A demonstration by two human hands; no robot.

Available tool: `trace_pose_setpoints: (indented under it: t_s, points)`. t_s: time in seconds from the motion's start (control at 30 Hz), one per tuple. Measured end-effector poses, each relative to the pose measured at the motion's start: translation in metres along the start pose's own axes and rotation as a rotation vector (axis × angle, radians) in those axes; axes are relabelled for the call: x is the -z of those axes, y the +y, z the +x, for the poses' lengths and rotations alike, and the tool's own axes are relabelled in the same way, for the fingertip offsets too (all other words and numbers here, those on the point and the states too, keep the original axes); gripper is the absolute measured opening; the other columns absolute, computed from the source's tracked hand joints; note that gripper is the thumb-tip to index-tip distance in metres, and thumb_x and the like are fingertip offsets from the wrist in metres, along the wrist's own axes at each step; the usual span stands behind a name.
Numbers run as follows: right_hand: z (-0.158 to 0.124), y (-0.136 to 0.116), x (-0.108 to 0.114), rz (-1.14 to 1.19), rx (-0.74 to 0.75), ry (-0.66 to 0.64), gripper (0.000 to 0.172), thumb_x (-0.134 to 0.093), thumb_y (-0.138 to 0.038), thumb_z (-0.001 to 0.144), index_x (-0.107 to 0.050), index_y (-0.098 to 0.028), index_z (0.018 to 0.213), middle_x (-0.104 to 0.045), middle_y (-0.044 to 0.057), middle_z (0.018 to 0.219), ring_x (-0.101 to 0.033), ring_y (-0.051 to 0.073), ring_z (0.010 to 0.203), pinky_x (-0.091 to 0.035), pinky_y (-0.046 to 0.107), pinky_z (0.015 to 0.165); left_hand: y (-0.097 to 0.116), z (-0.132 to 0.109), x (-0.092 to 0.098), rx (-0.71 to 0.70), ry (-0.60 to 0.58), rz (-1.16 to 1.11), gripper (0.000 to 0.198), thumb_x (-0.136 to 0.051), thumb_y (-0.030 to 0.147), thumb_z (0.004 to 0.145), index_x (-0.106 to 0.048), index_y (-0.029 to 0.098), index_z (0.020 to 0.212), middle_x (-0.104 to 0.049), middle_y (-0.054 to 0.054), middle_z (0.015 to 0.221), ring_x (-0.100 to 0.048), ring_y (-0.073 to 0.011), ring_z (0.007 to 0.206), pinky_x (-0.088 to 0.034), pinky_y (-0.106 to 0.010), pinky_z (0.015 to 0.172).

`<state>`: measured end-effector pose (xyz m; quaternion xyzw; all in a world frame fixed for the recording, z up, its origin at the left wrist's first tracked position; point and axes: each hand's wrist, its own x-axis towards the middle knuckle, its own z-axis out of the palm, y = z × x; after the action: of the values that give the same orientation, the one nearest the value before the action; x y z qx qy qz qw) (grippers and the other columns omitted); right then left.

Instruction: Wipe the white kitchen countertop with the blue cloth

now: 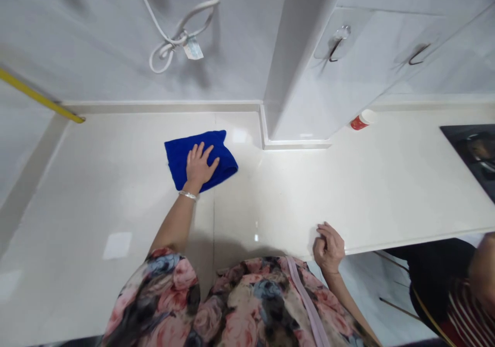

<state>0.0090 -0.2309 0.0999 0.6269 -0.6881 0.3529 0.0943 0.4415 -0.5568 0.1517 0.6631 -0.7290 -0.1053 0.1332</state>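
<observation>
Nearest to me is my floral-print fabric garment (pixel 247 298). Just beyond it, my right hand (pixel 329 246) rests at the front edge of the glossy off-white countertop (pixel 116 192), fingers loosely curled. This placement probably steadies my body.

My left hand (pixel 199 167), with a silver metal bracelet (pixel 187 195) at the wrist, lies farther in, palm down and fingers spread. It presses on the bright-blue folded fabric cloth (pixel 179 156) without gripping it. The cloth lies flat on the countertop, left of the projecting white wall column (pixel 309 110); the flat palm likely spreads pressure across it.

Beyond the column's front corner, a red-and-white cup (pixel 359 124) stands near the back wall. A white looped cable (pixel 178 41) hangs against the wall, presumably bundled to stay off the surface.

Limits of view: the inside of my right hand is hidden, so I cannot tell whether it contains anything. My left palm and the cloth beneath it are covered. A person in dark clothing (pixel 433 269) is cut off at lower right. The glossy black panel (pixel 456 136) runs out of view; its reflections are hard to read. The cable's tag (pixel 193 48) is illegible.
</observation>
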Motion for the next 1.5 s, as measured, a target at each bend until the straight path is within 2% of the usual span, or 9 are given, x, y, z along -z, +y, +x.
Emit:
trace_pose_setpoints:
  t_s: [0.17,0.33,0.53,0.67,0.77,0.93,1.13,1.3,1.5]
  points:
    - [-0.001,0.001,0.001,0.002,0.004,-0.019,0.027,-0.05,-0.008,0.089,-0.068,-0.022,0.104,-0.079,0.007,0.109,-0.075,0.026,0.119,-0.06,0.046,0.101,-0.03,0.041,0.012,0.131,-0.003,0.001,0.073,-0.039,0.06,0.105,-0.047,0.019,0.166,-0.028,-0.013,0.181,-0.017,-0.0352,0.169,-0.014,-0.061,0.137]
    - [0.0,0.003,0.002,0.025,0.021,-0.013,0.029,-0.05,-0.006,0.087,-0.067,-0.022,0.105,-0.078,0.007,0.109,-0.074,0.026,0.119,-0.06,0.046,0.101,-0.062,0.046,0.022,0.202,-0.017,0.013,0.075,-0.037,0.062,0.105,-0.044,0.021,0.168,-0.026,-0.011,0.182,-0.015,-0.0336,0.17,-0.01,-0.057,0.138]
    - [-0.002,0.004,0.001,0.026,0.028,-0.006,0.028,-0.052,-0.006,0.088,-0.068,-0.021,0.105,-0.079,0.007,0.109,-0.075,0.026,0.119,-0.06,0.045,0.101,-0.121,0.004,0.048,0.428,0.039,0.071,0.076,-0.036,0.06,0.105,-0.042,0.019,0.169,-0.026,-0.013,0.182,-0.016,-0.0343,0.17,-0.012,-0.057,0.138]
    - [-0.002,0.005,0.001,0.026,0.013,-0.005,0.025,-0.052,-0.008,0.089,-0.068,-0.021,0.103,-0.079,0.008,0.108,-0.076,0.027,0.117,-0.061,0.046,0.1,-0.155,-0.045,0.063,0.571,0.078,0.114,0.077,-0.034,0.06,0.105,-0.041,0.017,0.169,-0.026,-0.015,0.182,-0.017,-0.0365,0.169,-0.016,-0.06,0.137]
    - [-0.001,0.006,0.0,0.039,0.024,0.007,0.025,-0.051,-0.008,0.089,-0.068,-0.021,0.101,-0.08,0.007,0.106,-0.076,0.027,0.117,-0.062,0.046,0.101,-0.165,-0.085,0.067,0.649,0.12,0.132,0.077,-0.031,0.059,0.106,-0.04,0.016,0.169,-0.026,-0.017,0.181,-0.017,-0.0381,0.169,-0.017,-0.062,0.136]
    - [-0.001,0.01,-0.004,0.06,0.046,0.042,0.023,-0.053,-0.008,0.089,-0.069,-0.021,0.098,-0.081,0.007,0.104,-0.077,0.028,0.115,-0.063,0.045,0.098,-0.154,-0.141,0.068,0.701,0.159,0.139,0.079,-0.03,0.058,0.106,-0.04,0.012,0.169,-0.027,-0.022,0.18,-0.018,-0.0413,0.168,-0.017,-0.063,0.136]
    - [-0.005,0.015,-0.011,0.083,0.074,0.106,0.021,-0.055,-0.007,0.088,-0.07,-0.021,0.095,-0.082,0.006,0.102,-0.078,0.027,0.111,-0.063,0.043,0.095,-0.115,-0.194,0.057,0.689,0.122,0.165,0.078,-0.031,0.053,0.106,-0.037,0.008,0.17,-0.024,-0.025,0.18,-0.015,-0.0432,0.169,-0.017,-0.064,0.136]
    - [-0.007,0.016,-0.015,0.091,0.055,0.124,0.021,-0.056,-0.006,0.088,-0.071,-0.02,0.093,-0.082,0.005,0.104,-0.078,0.026,0.112,-0.061,0.042,0.097,-0.077,-0.237,0.033,0.565,0.092,0.178,0.079,-0.032,0.054,0.107,-0.037,0.006,0.169,-0.023,-0.027,0.179,-0.013,-0.0451,0.169,-0.018,-0.066,0.135]
    - [-0.005,0.016,-0.018,0.091,0.06,0.148,0.022,-0.056,-0.006,0.086,-0.071,-0.021,0.093,-0.082,0.005,0.105,-0.078,0.026,0.111,-0.059,0.041,0.096,-0.024,-0.28,-0.003,0.316,0.1,0.147,0.077,-0.036,0.056,0.106,-0.041,0.012,0.169,-0.025,-0.022,0.18,-0.011,-0.0421,0.17,-0.02,-0.067,0.135]
